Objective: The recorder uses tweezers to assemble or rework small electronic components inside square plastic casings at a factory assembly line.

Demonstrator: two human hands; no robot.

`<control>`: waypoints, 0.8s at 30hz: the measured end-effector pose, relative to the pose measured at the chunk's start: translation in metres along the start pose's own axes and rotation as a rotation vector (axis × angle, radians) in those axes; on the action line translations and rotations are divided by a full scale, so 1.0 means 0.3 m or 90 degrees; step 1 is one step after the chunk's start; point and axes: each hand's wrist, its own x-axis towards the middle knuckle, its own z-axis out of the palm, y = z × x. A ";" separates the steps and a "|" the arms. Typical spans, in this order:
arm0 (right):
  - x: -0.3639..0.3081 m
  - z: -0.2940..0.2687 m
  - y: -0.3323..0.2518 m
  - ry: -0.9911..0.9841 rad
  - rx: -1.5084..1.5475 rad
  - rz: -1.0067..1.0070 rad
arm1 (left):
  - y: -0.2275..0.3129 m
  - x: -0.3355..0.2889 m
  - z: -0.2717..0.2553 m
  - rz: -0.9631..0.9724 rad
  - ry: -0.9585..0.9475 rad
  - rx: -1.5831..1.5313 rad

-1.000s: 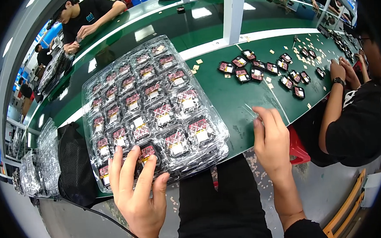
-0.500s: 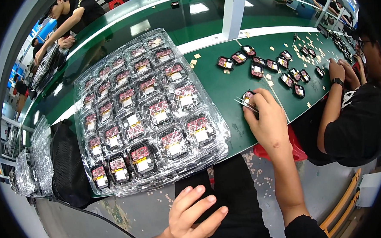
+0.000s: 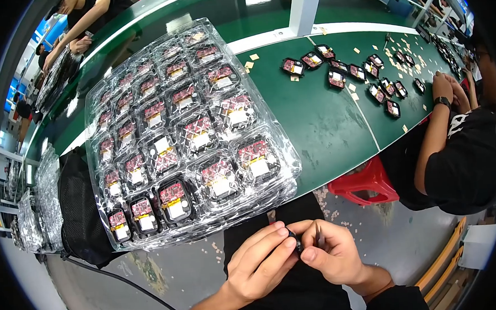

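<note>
Before the flat green counter [image 3: 321, 137], the left hand [image 3: 255, 266] pinches a small black plastic device [image 3: 296, 242] close against the right hand [image 3: 337, 256], which grips slim dark metal tweezers [image 3: 318, 234]. Light, steady pressure should prevent twisting.

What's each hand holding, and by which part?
Left hand: black unit, fingertips on its left side; most of it is hidden. Right hand: apparently tweezers, between thumb and fingers; which part can't be told.
</note>
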 end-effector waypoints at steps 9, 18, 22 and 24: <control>0.026 0.010 0.036 0.080 -0.185 -0.200 | 0.032 -0.022 -0.011 -0.401 0.107 -0.580; 0.058 -0.035 0.058 0.126 -0.735 -0.583 | 0.003 -0.056 -0.022 -0.451 0.116 -0.794; 0.062 -0.033 0.055 0.135 -0.778 -0.603 | 0.002 -0.060 -0.027 -0.462 0.104 -0.793; 0.060 -0.033 0.056 0.133 -0.781 -0.603 | 0.003 -0.062 -0.029 -0.464 0.101 -0.792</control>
